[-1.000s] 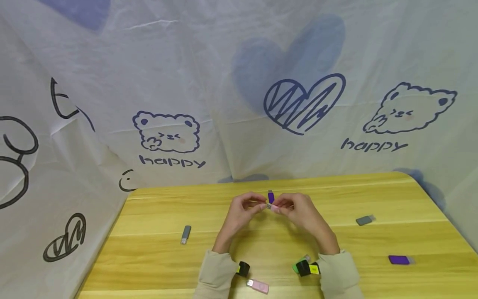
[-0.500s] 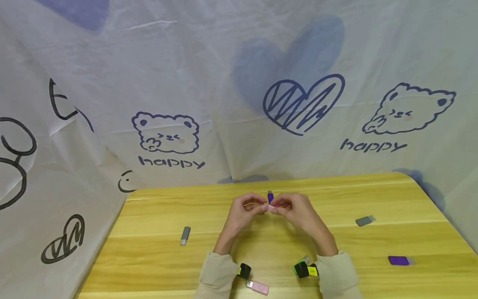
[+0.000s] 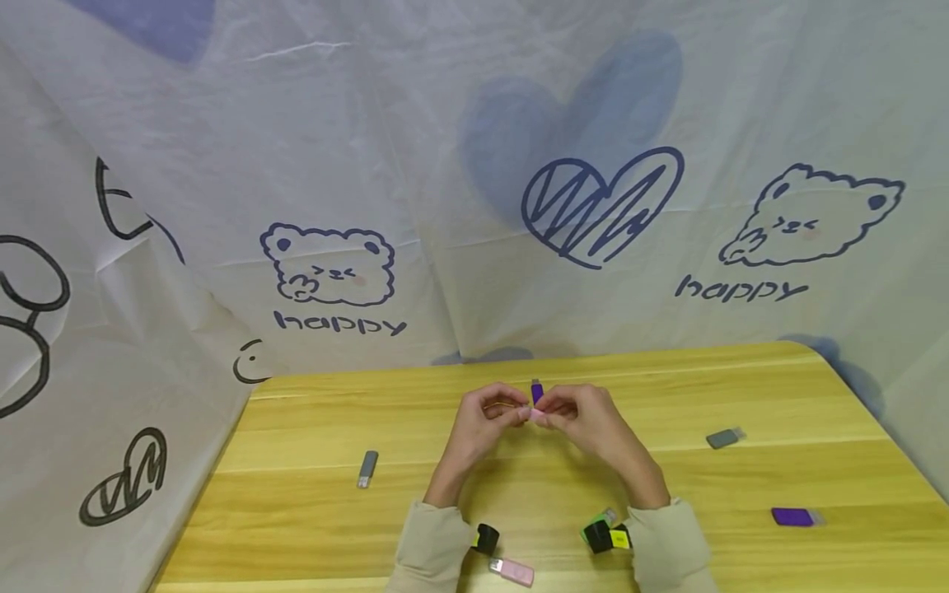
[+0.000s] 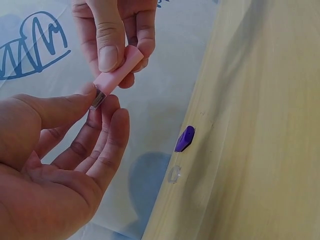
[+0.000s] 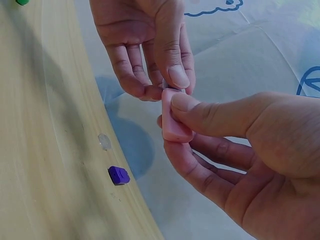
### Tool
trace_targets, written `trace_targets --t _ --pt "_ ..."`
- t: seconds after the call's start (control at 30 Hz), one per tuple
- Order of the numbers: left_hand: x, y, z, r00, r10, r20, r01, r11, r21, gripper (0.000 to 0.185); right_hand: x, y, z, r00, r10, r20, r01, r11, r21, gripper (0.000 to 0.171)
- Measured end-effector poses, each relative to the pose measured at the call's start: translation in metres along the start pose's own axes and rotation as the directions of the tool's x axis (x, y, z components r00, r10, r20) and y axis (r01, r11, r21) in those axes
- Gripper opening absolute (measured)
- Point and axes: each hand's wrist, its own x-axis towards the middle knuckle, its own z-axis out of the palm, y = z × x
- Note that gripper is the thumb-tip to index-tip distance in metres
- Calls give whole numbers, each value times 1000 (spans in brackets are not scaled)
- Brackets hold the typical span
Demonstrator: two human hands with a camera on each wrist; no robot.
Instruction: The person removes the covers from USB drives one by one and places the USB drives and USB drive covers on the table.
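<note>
1. Pink USB stick [image 5: 175, 120]: metal plug end hidden behind left hand [image 5: 145, 50] fingertips.
2. Second pink stick [image 3: 511, 568]: partly cut off at bottom frame edge, head view.
3. Green item [image 3: 593, 527], lower centre: blurred, shape indistinct.

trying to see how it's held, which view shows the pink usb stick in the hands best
The left wrist view: the pink USB stick lies full length, the right hand pinching its body and the left hand at its metal plug. The right wrist view shows only the body; the plug is mostly hidden. The head view shows a tiny pink speck.
</note>
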Motion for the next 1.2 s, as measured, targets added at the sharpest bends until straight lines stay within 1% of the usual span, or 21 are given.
trace_targets --t 0.13,0.4,0.67,0.97,1.2 --pt "0 1 0 1000 14 3 -14 1000 13 11 0 0 0 1000 -5 1 5 1000 4 6" --pt "-2 2 -1 1000 9 2 -9 999 30 12 -1 2 3 1000 -9 15 9 999 30 7" --pt "0 1 -2 1000 23 -12 -22 997 80 9 -2 1 3 1000 -7 0 7 999 34 7" --pt "0 3 -5 1000 14 -21 -12 996 86 10 -1 -2 4 1000 -10 15 10 998 62 8" --pt "-1 7 -6 1000 3 -20 -1 995 98 10 0 -3 3 1000 -10 27 9 998 66 9"
